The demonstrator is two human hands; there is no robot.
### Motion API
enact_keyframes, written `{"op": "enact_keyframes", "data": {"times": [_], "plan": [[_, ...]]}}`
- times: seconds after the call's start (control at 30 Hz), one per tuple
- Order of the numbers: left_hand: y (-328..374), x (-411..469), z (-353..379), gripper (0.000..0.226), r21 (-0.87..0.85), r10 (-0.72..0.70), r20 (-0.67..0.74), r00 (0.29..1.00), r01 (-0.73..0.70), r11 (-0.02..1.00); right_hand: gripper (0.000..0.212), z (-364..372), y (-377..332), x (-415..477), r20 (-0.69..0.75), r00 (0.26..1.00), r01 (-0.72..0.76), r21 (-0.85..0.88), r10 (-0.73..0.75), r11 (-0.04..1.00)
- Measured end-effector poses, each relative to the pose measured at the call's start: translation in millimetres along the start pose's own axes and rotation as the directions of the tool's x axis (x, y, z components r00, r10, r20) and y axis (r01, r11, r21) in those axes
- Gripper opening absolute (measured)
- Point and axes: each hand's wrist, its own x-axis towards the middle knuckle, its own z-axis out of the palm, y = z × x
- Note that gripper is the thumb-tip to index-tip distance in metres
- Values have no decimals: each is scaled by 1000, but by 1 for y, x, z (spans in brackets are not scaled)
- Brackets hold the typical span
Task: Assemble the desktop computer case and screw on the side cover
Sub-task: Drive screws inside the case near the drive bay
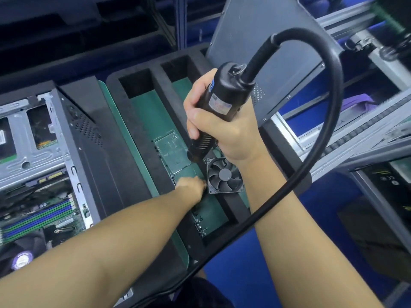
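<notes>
My right hand (pixel 222 127) grips a black electric screwdriver (pixel 220 105) upright, its thick cable (pixel 329 112) looping right and down past my forearm. The tip points down beside a small black case fan (pixel 225 176) that lies on a black foam tray (pixel 142 121) with green matting. My left hand (pixel 191 185) reaches into the tray just left of the fan, fingers curled at its edge; what they hold is hidden. The open computer case (pixel 44 152) lies at the left, motherboard showing. A grey side cover (pixel 262 36) leans at the back behind the tray.
Several small screws (pixel 199 225) lie in the tray's near compartment. A clear plastic piece (pixel 171 150) lies on the green mat. An aluminium conveyor frame (pixel 355 141) runs along the right over blue bins. A boxed unit (pixel 387 196) stands at the far right.
</notes>
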Motion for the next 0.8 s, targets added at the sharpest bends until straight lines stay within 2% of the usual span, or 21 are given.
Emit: {"op": "enact_keyframes", "data": {"times": [0.1,0.2,0.33,0.4,0.43,0.47,0.5,0.53,0.6,0.67,0.73,0.8], "plan": [[-3,-3,-6,39,-89,-34,66,997,40,995,28,3,-4,1,10,1000,-3,-6,3,1000],[-5,-11,-22,41,-117,23,78,997,-14,993,27,5,-10,2,26,1000,6,-15,-6,1000],[-25,-40,-77,16,-173,122,17,992,-118,978,21,16,-26,15,54,997,64,-26,-63,998],[-53,-65,-107,4,-311,141,-63,988,-154,938,19,28,-37,29,72,992,104,8,-105,995],[-70,-81,-120,7,-457,127,-118,985,-168,873,20,35,-43,37,82,988,132,29,-134,991],[-88,-97,-129,9,-640,93,-177,980,-187,745,21,43,-49,45,90,982,162,49,-166,986],[-106,-114,-135,10,-811,38,-237,971,-219,543,23,53,-56,52,95,976,192,72,-198,979],[-124,-131,-138,8,-918,-38,-290,956,-266,296,25,64,-62,60,94,969,217,98,-227,971],[-153,-163,-136,14,-920,-191,-306,933,-341,-192,26,86,-73,72,77,959,258,149,-271,955],[-173,-190,-124,15,-748,-275,-255,927,-370,-552,21,111,-82,81,66,953,280,190,-297,941],[-184,-209,-110,11,-542,-301,-200,933,-361,-759,16,136,-89,86,69,948,289,218,-310,932],[-189,-224,-98,9,-387,-291,-191,937,-344,-855,15,161,-93,89,75,947,288,242,-314,927]]}}
